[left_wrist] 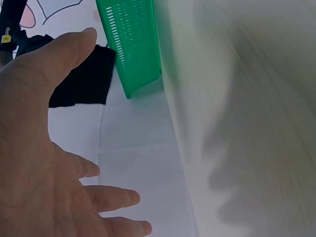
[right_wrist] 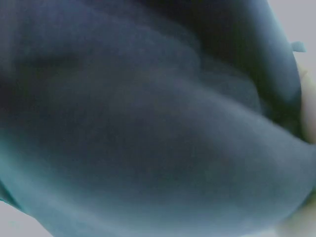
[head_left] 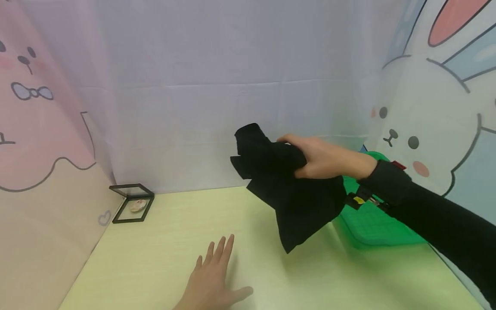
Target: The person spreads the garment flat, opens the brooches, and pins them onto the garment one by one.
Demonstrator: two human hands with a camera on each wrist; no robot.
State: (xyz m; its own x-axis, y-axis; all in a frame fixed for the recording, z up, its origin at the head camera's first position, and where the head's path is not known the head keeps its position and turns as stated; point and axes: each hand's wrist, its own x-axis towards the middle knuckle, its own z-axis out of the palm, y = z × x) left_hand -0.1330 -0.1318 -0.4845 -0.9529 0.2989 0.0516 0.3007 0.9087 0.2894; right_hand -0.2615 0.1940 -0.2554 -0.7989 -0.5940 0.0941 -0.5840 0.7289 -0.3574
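My right hand (head_left: 323, 157) grips a bunched piece of black cloth (head_left: 310, 206) above the table, and its loose corners hang down. Folded flaps stick out to the left; whether it is a garment I cannot tell. In the right wrist view the dark cloth (right_wrist: 138, 138) fills nearly everything and hides most of the hand. My left hand (head_left: 213, 280) is over the near part of the table with fingers spread and nothing held. The left wrist view shows the same hand (left_wrist: 44, 148) with its thumb apart, the cloth (left_wrist: 84, 81) beyond it.
A green plastic basket (head_left: 381, 221) with slotted walls stands at the right, partly behind my right forearm. At the back left lies a black-framed case (head_left: 133, 220) with its lid raised and a small pale object (head_left: 138, 206) inside. Printed curtains (head_left: 213, 107) border the pale yellow table (head_left: 155, 258).
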